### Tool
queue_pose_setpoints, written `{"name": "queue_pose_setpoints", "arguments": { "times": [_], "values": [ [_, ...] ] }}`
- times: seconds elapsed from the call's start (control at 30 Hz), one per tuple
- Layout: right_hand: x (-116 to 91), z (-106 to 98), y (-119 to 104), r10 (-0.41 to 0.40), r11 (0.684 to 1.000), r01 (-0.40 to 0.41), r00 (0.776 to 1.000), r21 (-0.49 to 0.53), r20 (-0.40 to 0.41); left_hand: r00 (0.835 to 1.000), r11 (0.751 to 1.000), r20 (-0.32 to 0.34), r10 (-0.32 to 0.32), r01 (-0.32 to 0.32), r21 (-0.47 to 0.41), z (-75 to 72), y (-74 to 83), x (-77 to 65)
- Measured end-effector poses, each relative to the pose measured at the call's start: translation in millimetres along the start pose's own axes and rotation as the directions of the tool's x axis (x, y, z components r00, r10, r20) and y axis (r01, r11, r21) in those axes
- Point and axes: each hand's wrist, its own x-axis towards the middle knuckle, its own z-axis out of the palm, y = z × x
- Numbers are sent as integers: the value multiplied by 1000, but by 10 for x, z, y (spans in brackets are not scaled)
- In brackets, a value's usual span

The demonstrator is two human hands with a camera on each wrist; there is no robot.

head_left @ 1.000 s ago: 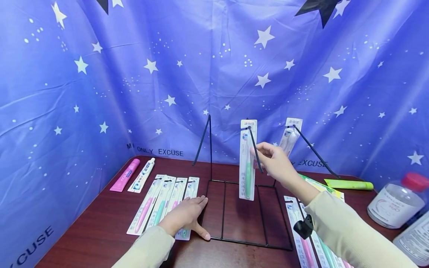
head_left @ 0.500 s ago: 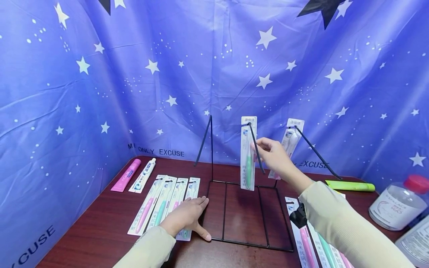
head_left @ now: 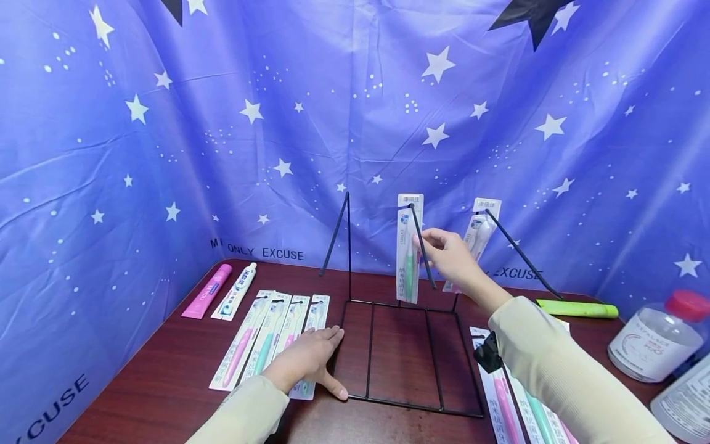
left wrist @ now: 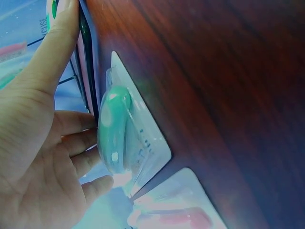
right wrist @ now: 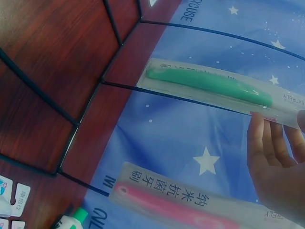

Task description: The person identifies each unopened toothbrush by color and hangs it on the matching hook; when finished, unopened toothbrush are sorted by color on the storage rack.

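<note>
Two packaged toothbrushes hang from a black wire rack (head_left: 407, 404) that stands on the dark red-brown wooden surface (head_left: 155, 382). One of them, a long white card package with a green-handled toothbrush (head_left: 407, 262), is on the middle hook, and the right hand (head_left: 455, 259) pinches its right edge between thumb and fingers. Its lower end is above the surface. The other, a white card package with a pink handle (head_left: 481, 237), is on the right hook, tilted, partly behind the right hand. The left hand (head_left: 310, 357) is spread, its thumb at the near left corner of the rack base and its fingers at the left bar. It partly covers a row of four white toothbrush packages (head_left: 272, 339); I cannot tell if it touches them. At the far left lie a pink tube (head_left: 207, 291) and a white toothpaste tube (head_left: 235, 291).
</note>
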Motion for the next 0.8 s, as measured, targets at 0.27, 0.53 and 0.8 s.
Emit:
{"name": "queue_pose_setpoints", "arguments": {
  "times": [0.27,0.53,0.8],
  "values": [
    [-94,-74,38,-58,998,57,997,-18,-43,1000,1000,-6,6,-6,-16,-8,-3,-10],
    [-453,-247,-27,-109,982,107,994,-155,-8,1000,999,8,11,-11,-39,-43,-5,-26],
    [-816,-516,33,-155,963,155,988,-220,17,1000,998,25,9,-7,-67,-23,-19,-9]
  ]
}}
